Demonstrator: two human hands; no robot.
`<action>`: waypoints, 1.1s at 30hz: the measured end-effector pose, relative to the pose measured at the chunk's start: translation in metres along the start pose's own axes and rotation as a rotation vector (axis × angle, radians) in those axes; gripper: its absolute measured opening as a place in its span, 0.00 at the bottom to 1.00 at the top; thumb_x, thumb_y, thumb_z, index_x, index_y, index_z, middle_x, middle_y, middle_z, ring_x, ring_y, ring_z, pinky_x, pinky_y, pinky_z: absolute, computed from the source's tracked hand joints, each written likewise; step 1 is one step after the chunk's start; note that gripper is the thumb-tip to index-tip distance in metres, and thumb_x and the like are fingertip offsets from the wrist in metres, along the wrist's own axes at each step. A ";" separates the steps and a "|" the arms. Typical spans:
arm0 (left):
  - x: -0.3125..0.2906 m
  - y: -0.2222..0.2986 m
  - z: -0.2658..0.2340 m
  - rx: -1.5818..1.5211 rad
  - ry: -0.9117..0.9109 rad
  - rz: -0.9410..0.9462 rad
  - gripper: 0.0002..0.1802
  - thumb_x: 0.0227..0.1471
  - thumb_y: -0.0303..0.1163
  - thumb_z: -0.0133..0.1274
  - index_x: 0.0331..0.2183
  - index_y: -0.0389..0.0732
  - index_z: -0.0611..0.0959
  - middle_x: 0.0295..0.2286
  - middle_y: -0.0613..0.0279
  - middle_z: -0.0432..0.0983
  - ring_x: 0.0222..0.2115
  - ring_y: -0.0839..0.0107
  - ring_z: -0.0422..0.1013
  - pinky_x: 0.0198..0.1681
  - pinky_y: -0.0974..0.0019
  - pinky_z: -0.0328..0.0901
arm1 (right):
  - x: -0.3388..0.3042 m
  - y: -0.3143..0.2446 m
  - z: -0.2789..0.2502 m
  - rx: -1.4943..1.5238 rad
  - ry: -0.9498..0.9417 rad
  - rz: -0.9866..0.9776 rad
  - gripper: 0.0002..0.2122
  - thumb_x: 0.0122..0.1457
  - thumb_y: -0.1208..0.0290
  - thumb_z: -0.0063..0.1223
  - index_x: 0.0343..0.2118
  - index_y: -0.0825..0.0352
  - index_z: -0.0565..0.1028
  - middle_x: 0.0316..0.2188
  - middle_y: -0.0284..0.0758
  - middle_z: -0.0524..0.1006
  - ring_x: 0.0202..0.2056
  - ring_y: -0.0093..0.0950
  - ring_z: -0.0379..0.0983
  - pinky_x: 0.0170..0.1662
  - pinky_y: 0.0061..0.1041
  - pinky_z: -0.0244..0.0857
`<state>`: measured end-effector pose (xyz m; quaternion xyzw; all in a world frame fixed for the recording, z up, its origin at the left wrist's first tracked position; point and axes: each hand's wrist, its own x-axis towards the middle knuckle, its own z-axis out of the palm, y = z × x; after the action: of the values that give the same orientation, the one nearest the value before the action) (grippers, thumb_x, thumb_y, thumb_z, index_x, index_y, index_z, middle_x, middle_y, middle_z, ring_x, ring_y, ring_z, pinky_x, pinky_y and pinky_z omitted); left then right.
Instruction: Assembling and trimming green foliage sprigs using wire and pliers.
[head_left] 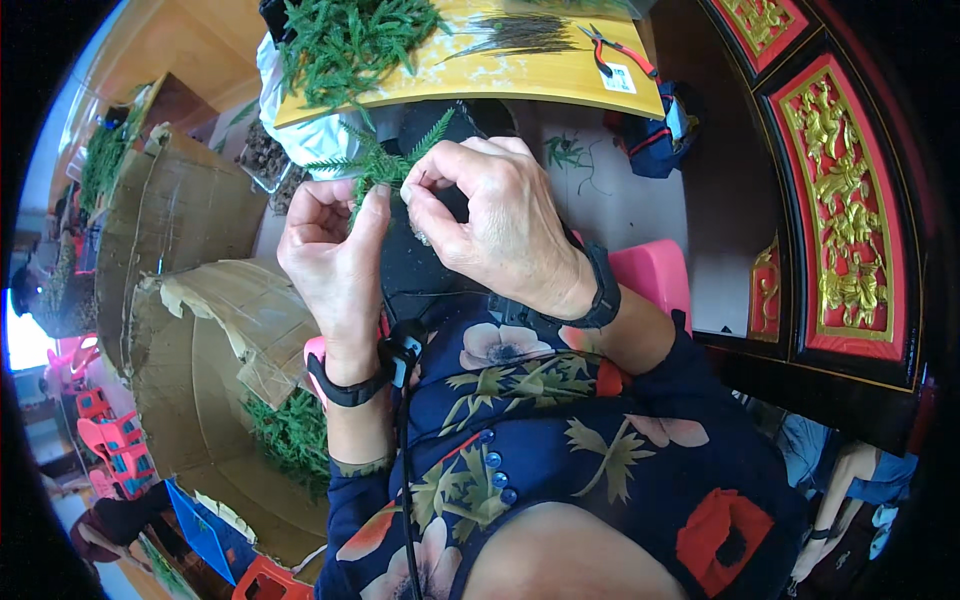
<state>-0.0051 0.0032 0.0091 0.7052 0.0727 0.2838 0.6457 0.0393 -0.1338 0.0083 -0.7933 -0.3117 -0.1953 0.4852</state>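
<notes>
Between my hands, above my lap, stands a green artificial foliage sprig [385,162] with feathery fronds spread upward. My left hand [335,235] is closed, thumb and fingers pinching the sprig low on its stem. On the other side my right hand [500,210] is pinched too, its fingertips right beside the sprig's base. Whatever lies in the right fingertips is too small or too hidden to make out. Just beyond, a heap of similar green sprigs [350,50] covers the left part of a yellow tabletop [500,78].
Thin dark brown stems or wires [525,35] and red-handled pliers [625,55] lie on the table. To my left, an open cardboard box [185,400] holds more greenery [295,435]. A dark cabinet with gilded red panels [850,210] stands at right. Another person's arm [845,485] shows lower right.
</notes>
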 end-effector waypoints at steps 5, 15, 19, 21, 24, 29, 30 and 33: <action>-0.002 -0.007 0.000 0.167 0.038 0.130 0.08 0.43 0.21 0.60 0.28 0.35 0.76 0.22 0.72 0.70 0.22 0.87 0.63 0.26 0.83 0.58 | 0.000 -0.001 0.000 -0.065 0.027 -0.017 0.03 0.44 0.74 0.56 0.22 0.65 0.73 0.19 0.33 0.73 0.24 0.32 0.70 0.35 0.29 0.59; -0.001 -0.001 -0.007 -0.197 -0.104 -0.125 0.07 0.48 0.27 0.57 0.31 0.37 0.79 0.24 0.70 0.73 0.23 0.86 0.63 0.26 0.81 0.56 | 0.000 0.001 -0.003 -0.096 0.069 -0.064 0.03 0.45 0.75 0.56 0.22 0.64 0.73 0.19 0.31 0.73 0.25 0.31 0.70 0.34 0.29 0.59; 0.001 -0.003 -0.010 -0.210 -0.172 -0.196 0.07 0.49 0.28 0.56 0.33 0.36 0.81 0.26 0.68 0.75 0.25 0.84 0.66 0.30 0.79 0.58 | 0.003 0.000 -0.001 -0.123 0.118 -0.149 0.04 0.44 0.76 0.56 0.22 0.64 0.72 0.20 0.32 0.73 0.26 0.32 0.70 0.35 0.30 0.59; 0.002 -0.002 -0.006 -0.324 -0.161 -0.269 0.07 0.48 0.27 0.56 0.33 0.36 0.81 0.27 0.68 0.75 0.27 0.83 0.67 0.32 0.78 0.60 | 0.005 0.002 0.001 -0.124 0.196 -0.241 0.04 0.44 0.76 0.57 0.22 0.64 0.72 0.21 0.33 0.72 0.28 0.32 0.70 0.36 0.30 0.59; 0.005 -0.002 -0.002 -0.416 -0.157 -0.329 0.07 0.47 0.25 0.56 0.32 0.37 0.81 0.28 0.67 0.76 0.28 0.81 0.68 0.34 0.77 0.61 | 0.006 0.004 0.002 -0.174 0.185 -0.263 0.04 0.44 0.77 0.57 0.22 0.65 0.72 0.22 0.34 0.72 0.29 0.33 0.70 0.37 0.31 0.59; 0.003 -0.005 -0.006 -0.475 -0.184 -0.352 0.05 0.45 0.23 0.56 0.30 0.37 0.81 0.29 0.66 0.76 0.30 0.80 0.70 0.37 0.76 0.63 | 0.008 -0.005 0.005 -0.236 0.158 -0.297 0.04 0.44 0.78 0.56 0.23 0.65 0.72 0.23 0.35 0.73 0.31 0.33 0.70 0.38 0.31 0.60; 0.004 -0.007 -0.009 -0.464 -0.193 -0.333 0.05 0.45 0.23 0.56 0.30 0.37 0.81 0.29 0.65 0.76 0.30 0.79 0.70 0.38 0.76 0.63 | 0.009 -0.004 0.006 -0.244 0.134 -0.295 0.04 0.44 0.78 0.56 0.23 0.66 0.73 0.24 0.35 0.73 0.31 0.33 0.71 0.38 0.31 0.60; 0.001 -0.005 -0.007 -0.471 -0.168 -0.330 0.04 0.45 0.22 0.56 0.29 0.37 0.80 0.28 0.66 0.76 0.29 0.80 0.69 0.37 0.76 0.63 | 0.008 -0.009 0.001 -0.209 0.103 -0.272 0.04 0.44 0.78 0.57 0.24 0.68 0.74 0.25 0.35 0.74 0.31 0.34 0.70 0.38 0.31 0.61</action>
<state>-0.0062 0.0105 0.0046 0.5358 0.0648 0.1247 0.8325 0.0391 -0.1278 0.0190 -0.7789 -0.3687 -0.3310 0.3845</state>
